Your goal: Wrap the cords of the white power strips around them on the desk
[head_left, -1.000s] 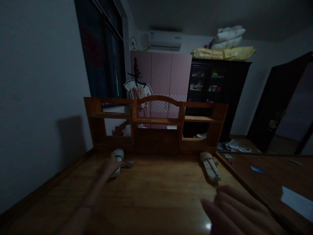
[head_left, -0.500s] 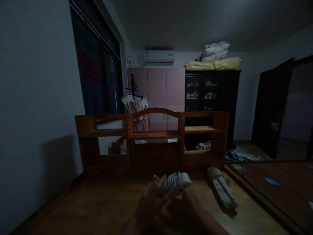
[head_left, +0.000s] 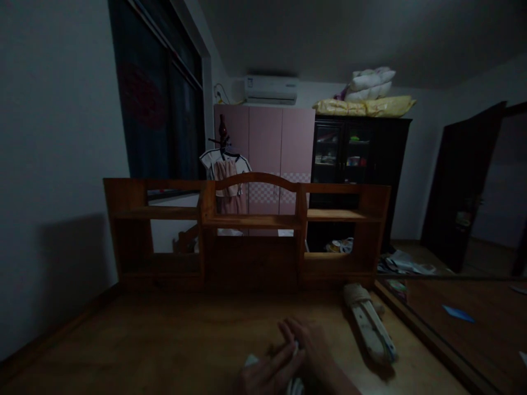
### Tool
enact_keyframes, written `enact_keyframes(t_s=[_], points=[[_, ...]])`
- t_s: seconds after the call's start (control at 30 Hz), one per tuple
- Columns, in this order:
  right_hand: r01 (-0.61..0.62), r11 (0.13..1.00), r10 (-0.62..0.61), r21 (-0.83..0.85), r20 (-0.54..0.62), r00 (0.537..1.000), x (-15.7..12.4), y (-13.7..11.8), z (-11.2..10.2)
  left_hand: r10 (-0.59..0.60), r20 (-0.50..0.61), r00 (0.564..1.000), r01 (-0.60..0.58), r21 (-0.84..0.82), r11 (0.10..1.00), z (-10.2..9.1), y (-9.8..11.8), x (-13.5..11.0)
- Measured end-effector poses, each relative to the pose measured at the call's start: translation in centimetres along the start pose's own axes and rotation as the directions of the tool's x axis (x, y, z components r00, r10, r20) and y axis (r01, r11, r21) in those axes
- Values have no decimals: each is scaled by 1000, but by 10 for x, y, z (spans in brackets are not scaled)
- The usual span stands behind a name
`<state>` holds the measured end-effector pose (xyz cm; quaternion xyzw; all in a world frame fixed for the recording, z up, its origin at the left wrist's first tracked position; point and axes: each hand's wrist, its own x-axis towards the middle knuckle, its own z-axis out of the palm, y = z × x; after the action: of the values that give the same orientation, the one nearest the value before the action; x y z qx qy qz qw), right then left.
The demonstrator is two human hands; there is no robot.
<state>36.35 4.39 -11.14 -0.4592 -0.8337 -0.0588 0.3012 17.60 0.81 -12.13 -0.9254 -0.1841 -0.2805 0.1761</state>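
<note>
Head view: the left hand [head_left: 267, 376] and right hand [head_left: 315, 345], fingers curled together, grasp a whitish, ribbed-looking object [head_left: 295, 387] above the smooth yellow-brown wooden surface [head_left: 164, 340] — the fingers hide most of it. A loosened grip could let it slip or, if corded, unwind. To the right lies an off-white elongated bar [head_left: 368, 323], its far end wrapped in cord — beyond stands a brown wooden shelf [head_left: 255, 221] with an arched centre.
</note>
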Motion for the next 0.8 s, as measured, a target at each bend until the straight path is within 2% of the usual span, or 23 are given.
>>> enact_keyframes(t_s=[0.03, 0.07, 0.13, 0.2, 0.33, 0.43, 0.5, 0.57, 0.6, 0.63, 0.67, 0.73, 0.8], points=[[-70, 998, 70, 2, 8, 998, -1, 1, 1, 46, 41, 998, -45, -23, 999, -6, -1, 2], [-135, 991, 135, 2, 8, 991, -2, 2, 3, -4, 59, 998, 5, -18, 1000, -10, -3, 3], [-240, 971, 240, -9, -12, 971, -1, 6, 3, -15, 57, 998, 12, 45, 999, -15, -7, 3], [-290, 955, 289, -56, -29, 957, 1, 12, -1, -47, 73, 996, 41, 90, 995, -13, -12, 0], [-240, 948, 232, -209, -63, 971, 7, 30, -23, -166, 126, 978, 155, 92, 984, -4, -19, -4], [-195, 942, 156, -273, -159, 975, 6, 44, -41, -225, 184, 957, 211, 93, 973, -3, -21, -2], [-187, 937, 129, -294, -208, 970, 4, 52, -50, -291, 206, 934, 277, 95, 956, -5, -22, 0], [-183, 933, 112, -310, -232, 966, 2, 57, -55, -405, 180, 897, 397, 77, 914, -6, -24, 0], [-183, 931, 108, -317, -239, 965, 1, 59, -56, -485, 153, 861, 482, 59, 874, -6, -25, -1], [-184, 929, 108, -320, -242, 964, 1, 60, -57, -578, 118, 807, 579, 33, 815, -5, -28, -2], [-180, 932, 107, -314, -237, 966, 1, 60, -57, -673, 79, 735, 676, -8, 737, -4, -31, -3], [-154, 950, 104, -273, -188, 977, 1, 58, -56, -834, 28, 550, 828, -151, 541, -1, -39, -5], [-108, 976, 92, -187, -90, 992, 0, 51, -54, -929, 25, 371, 879, -331, 342, 2, -48, -7]])
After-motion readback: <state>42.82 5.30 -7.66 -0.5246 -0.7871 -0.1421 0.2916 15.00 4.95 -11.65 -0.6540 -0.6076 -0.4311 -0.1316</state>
